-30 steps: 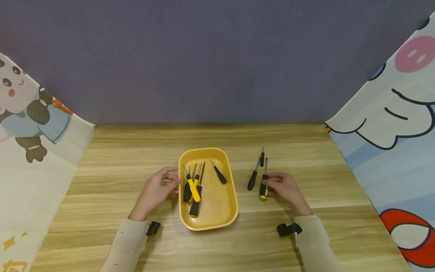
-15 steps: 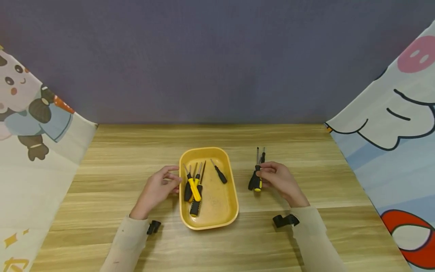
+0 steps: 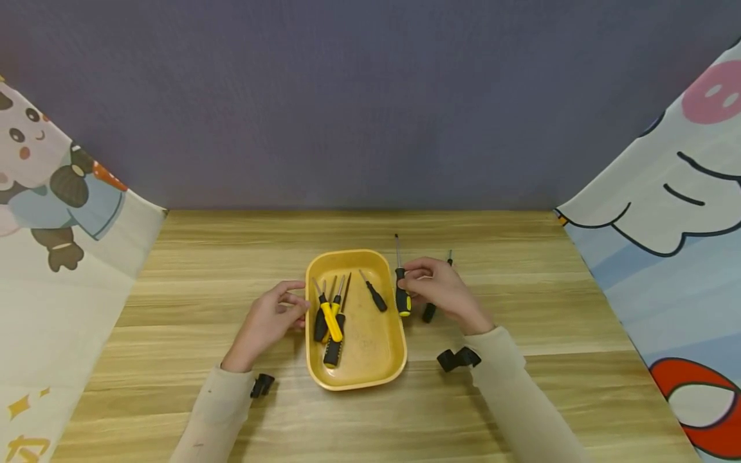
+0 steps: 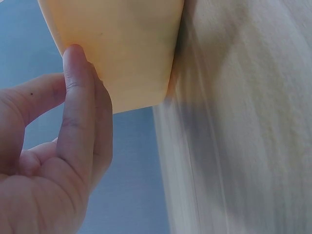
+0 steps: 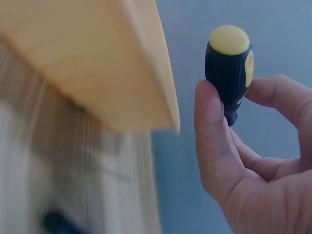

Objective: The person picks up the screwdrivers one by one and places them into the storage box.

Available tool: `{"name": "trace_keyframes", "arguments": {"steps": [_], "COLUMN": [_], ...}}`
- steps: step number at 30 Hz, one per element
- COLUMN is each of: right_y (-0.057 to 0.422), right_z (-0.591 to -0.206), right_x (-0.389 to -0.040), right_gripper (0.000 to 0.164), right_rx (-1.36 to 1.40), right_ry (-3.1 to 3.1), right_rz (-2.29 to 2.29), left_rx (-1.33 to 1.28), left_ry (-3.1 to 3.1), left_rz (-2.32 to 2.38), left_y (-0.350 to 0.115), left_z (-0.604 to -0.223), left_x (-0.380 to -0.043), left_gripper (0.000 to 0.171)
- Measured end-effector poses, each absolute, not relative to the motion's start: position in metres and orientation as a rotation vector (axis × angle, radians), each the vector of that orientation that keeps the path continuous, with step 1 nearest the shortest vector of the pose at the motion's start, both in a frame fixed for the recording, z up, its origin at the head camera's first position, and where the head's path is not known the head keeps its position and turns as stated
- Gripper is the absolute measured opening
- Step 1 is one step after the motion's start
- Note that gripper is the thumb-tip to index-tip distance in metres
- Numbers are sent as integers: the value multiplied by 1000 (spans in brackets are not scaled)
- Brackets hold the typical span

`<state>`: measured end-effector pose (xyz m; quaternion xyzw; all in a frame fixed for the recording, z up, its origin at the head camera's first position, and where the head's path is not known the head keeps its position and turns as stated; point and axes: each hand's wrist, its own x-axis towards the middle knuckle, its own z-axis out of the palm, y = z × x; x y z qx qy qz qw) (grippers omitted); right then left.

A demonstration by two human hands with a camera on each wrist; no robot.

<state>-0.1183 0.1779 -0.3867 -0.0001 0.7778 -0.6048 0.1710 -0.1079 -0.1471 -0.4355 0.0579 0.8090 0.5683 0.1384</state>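
Observation:
My right hand (image 3: 442, 289) pinches a black-and-yellow screwdriver (image 3: 402, 296) by its handle, at the right rim of the yellow tray (image 3: 359, 385). In the right wrist view the screwdriver handle (image 5: 228, 70) is held between thumb and fingers, above the tray's rim and apart from it. My left hand (image 3: 271, 325) rests its fingertips against the tray's left side; the left wrist view shows nearly straight fingers (image 4: 78, 107) touching the outer wall. Inside the tray, several screwdrivers with yellow or black handles lie crossed at the left, and a small black screwdriver (image 3: 376, 297) lies at the upper right.
Right of the tray, a black screwdriver (image 3: 429, 313) lies on the wooden table (image 3: 231, 257), partly hidden by my right hand. A smaller screwdriver (image 3: 449, 258) lies just beyond it, also partly covered. A grey panel (image 3: 359, 116) rises behind the table, with printed cloths at both sides.
My right hand has lifted the black-and-yellow screwdriver off the table and carried it left to the tray's right rim. The left hand and the tray have stayed in place.

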Motion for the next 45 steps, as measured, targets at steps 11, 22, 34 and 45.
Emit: {"name": "trace_keyframes", "arguments": {"steps": [11,22,34,45], "right_y": [121,84,63,54], "right_z": [-384,-388,-407,-419], "right_x": [-132,-136,-134,-134], "right_gripper": [34,36,35,34], "right_rx": [-68,-135,-146,-146], "right_ry": [2160,2136,2131,2088], "right_rz": [-1693,-1644,-1537,-1467], "left_rx": [168,165,178,175], "left_ry": [2332,2328,2319,2295], "left_rz": [1653,1659,1675,1681], "left_y": [-147,-147,-149,-144], "left_z": [-436,-436,-437,-416], "left_x": [-108,-108,-109,-103], "left_gripper": [41,41,42,43]}}
